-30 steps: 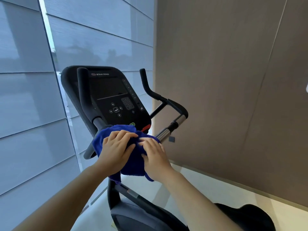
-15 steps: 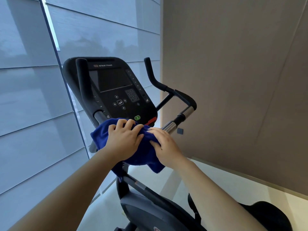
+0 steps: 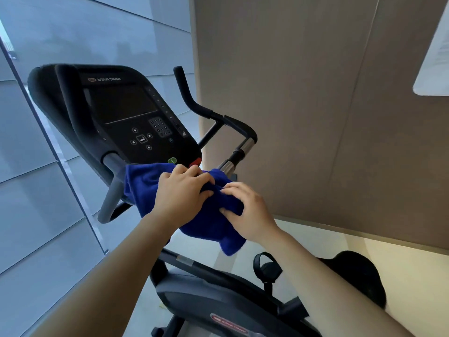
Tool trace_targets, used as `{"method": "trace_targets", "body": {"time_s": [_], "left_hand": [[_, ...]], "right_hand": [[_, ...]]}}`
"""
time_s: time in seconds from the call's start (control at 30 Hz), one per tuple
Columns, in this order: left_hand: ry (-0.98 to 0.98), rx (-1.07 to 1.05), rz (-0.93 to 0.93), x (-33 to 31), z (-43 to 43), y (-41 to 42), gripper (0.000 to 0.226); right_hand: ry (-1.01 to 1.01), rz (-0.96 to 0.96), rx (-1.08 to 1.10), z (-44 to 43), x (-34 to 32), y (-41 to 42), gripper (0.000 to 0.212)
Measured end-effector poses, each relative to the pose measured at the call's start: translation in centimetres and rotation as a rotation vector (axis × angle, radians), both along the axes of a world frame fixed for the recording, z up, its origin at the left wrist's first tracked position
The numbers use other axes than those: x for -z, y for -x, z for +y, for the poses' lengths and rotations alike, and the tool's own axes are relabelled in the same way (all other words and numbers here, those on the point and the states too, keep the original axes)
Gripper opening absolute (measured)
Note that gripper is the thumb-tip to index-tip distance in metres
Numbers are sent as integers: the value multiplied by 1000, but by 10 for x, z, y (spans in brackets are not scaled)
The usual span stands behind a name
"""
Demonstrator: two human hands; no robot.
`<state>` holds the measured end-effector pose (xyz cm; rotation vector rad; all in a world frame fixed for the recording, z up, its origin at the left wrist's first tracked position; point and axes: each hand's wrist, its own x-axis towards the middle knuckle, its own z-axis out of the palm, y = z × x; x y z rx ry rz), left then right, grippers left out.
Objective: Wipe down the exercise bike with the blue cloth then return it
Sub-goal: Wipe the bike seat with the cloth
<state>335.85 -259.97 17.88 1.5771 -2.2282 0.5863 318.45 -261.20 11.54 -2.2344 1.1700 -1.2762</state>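
Note:
The black exercise bike [image 3: 199,302] fills the middle, its dark console [image 3: 126,113] tilted toward me, with black handlebars [image 3: 226,120] curving up on the right. A blue cloth [image 3: 141,181] is draped over the bar just below the console. My left hand [image 3: 181,193] grips the cloth from above, fingers curled into it. My right hand [image 3: 245,210] pinches the cloth's right side, a loose corner hanging beneath. The bar under the cloth is hidden.
A window wall with grey blinds [image 3: 36,190] runs close along the left. A brown panelled wall [image 3: 315,117] stands behind and to the right. The black saddle [image 3: 359,276] sits low right, a pedal strap [image 3: 266,266] beside the grey frame shroud.
Both hands stay on the cloth below the console; my right hand has slid lower on its right side and now pinches a fold. My view has shifted left and down a little.

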Motion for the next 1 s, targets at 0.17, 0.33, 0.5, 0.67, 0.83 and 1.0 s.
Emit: {"method": "trace_targets", "body": {"time_s": [0.17,0.33,0.5,0.67,0.83,1.0], "left_hand": [[-28,172,143,3,1,22,21],[-18,387,349,10,2,51,26],[-135,569,444,17,3,97,32],[-311,719,586,29,5,154,43],[-415,728,744,47,18,214,59],[-604,631,775,62,22,284,52]], "right_hand": [[-91,-82,-21,16,5,22,32],[-158,-154,53,29,7,54,14],[-169,-134,154,39,9,100,44],[-194,-102,173,49,17,153,56],[-229,-142,168,62,30,213,26],[-213,-151,194,64,45,273,18]]}}
